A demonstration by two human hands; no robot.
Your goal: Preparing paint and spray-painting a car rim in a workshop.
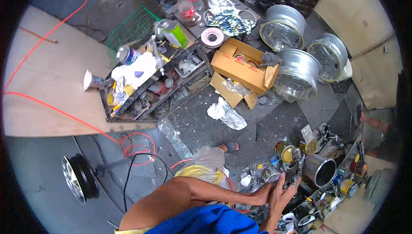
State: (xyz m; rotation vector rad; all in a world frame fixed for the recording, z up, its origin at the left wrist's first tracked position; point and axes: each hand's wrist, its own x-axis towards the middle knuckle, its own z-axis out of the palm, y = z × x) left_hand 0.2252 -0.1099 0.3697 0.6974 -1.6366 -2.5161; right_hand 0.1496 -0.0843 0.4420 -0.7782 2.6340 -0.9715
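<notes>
Both my hands are together at the lower right, above a crowded workbench. My right hand [283, 197] is closed around a grey metal tool [295, 168] that looks like a spray gun; its shape is partly hidden by the fingers. Tucked against it is my left hand [267, 193], whose fingers are mostly hidden behind the right one. Just beyond the tool stand an open can with yellowish contents [286, 153] and a wide silver metal pot [319, 171]. A clear plastic cup [270, 174] sits close to my left hand.
Several cans and cups crowd the bench at right. Silver wheel rims [296, 73] stand at the back right beside a cardboard box [240, 64]. A cluttered shelf rack [171, 77] is ahead. A red hose [64, 110] crosses from the left, where a black wheel [81, 178] stands.
</notes>
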